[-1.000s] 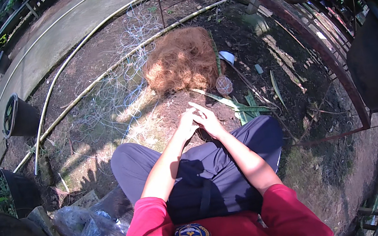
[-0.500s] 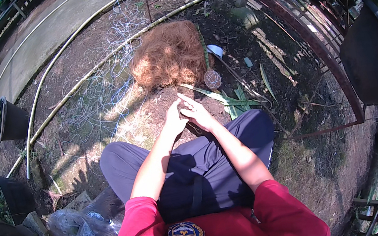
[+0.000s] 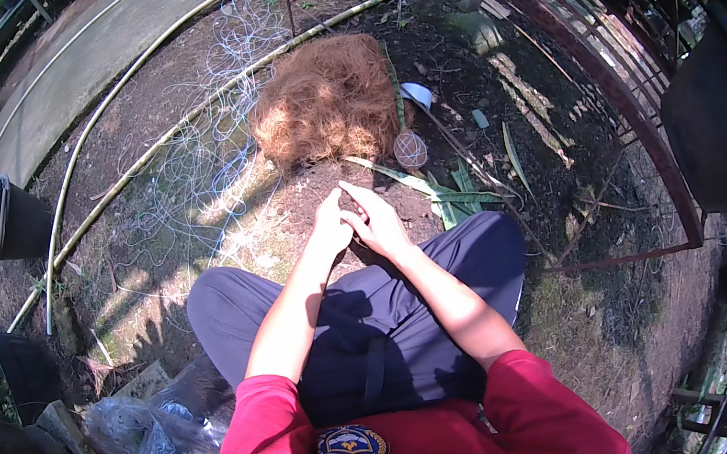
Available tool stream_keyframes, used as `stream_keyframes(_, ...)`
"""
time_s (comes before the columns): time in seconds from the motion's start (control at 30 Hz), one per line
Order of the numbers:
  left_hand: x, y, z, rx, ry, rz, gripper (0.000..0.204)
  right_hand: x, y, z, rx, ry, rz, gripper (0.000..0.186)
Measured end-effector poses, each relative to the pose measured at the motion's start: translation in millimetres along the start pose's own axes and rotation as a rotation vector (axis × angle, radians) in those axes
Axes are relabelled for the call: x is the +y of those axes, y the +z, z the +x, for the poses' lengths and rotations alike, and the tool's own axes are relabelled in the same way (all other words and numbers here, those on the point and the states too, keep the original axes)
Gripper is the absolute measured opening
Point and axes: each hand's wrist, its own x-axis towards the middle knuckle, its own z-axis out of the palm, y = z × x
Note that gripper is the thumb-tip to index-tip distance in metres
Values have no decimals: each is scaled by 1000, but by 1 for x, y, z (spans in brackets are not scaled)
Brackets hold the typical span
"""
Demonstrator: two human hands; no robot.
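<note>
My left hand and my right hand meet over the ground just beyond my crossed legs. Their fingertips lean together and the palms curve around a small dark gap. Whatever lies between them is too hidden to make out. Right beyond the hands rests a big heap of brown coconut fibre. Beside its near right corner sits a small round ball wound with pale string. Long green leaves lie on the soil to the right of my hands.
Tangled pale string spreads over the soil at left, near long pale poles. A white bowl-like thing lies behind the ball. Black pots stand at left, clear plastic at lower left. A rusty metal frame curves along the right.
My hands have drawn a little closer together, and the fingers of my right hand are more bent. The fibre heap, string and ball stay where they were.
</note>
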Motion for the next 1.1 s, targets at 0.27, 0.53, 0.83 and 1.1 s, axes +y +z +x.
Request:
stream_keyframes(0.27, 79, 21, -28, 96, -219, -390, 17, 17, 16, -6, 141, -238, -231, 38)
stream_keyframes(0.53, 69, 34, -37, -22, -358, -314, 15, 55, 17, 1, 251, 35, 359, 28)
stream_keyframes(0.83, 53, 44, -35, -77, -337, -322, 23, 71, 10, -2, 178, 141, 250, 26)
stream_keyframes(1.1, 80, 33, -35, -185, -320, -448, 27, 58, 0, 10, 0, 25, 605, 59)
